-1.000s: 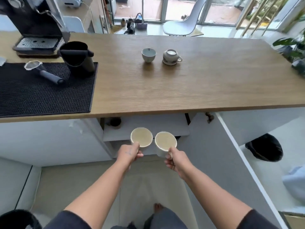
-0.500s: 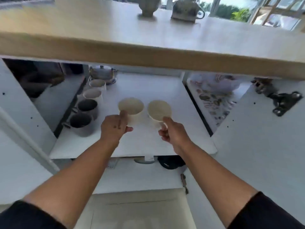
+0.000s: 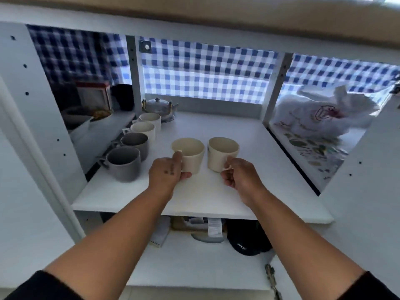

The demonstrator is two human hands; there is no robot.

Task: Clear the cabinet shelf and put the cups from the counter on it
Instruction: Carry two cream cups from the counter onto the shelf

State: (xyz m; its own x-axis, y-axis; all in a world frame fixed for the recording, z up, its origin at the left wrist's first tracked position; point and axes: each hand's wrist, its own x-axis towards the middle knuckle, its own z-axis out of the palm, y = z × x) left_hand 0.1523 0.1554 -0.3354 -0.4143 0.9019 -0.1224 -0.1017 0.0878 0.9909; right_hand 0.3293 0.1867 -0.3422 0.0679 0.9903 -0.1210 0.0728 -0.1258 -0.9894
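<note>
Two cream cups are side by side over the middle of the white cabinet shelf [image 3: 216, 198]. My left hand [image 3: 166, 173] grips the left cream cup [image 3: 190, 153], thumb on its rim. My right hand [image 3: 239, 175] holds the right cream cup [image 3: 220, 152] by its handle. Whether the cups rest on the shelf or hover just above it I cannot tell. Along the shelf's left edge stands a row: two grey mugs [image 3: 124, 163] in front, two cream mugs [image 3: 144, 129] behind, then a silvery lidded pot [image 3: 161, 107].
A blue-and-white checked curtain [image 3: 205, 72] hangs behind the shelf. A white plastic bag [image 3: 318, 113] fills the right compartment, boxes and a bowl [image 3: 93, 100] the left. On the lower shelf lie a black cap [image 3: 244, 243] and papers. The counter's underside is close overhead.
The view dropped from above the counter to shelf level. Both hands carried the cream cups down and forward, from in front of the cabinet to over the shelf.
</note>
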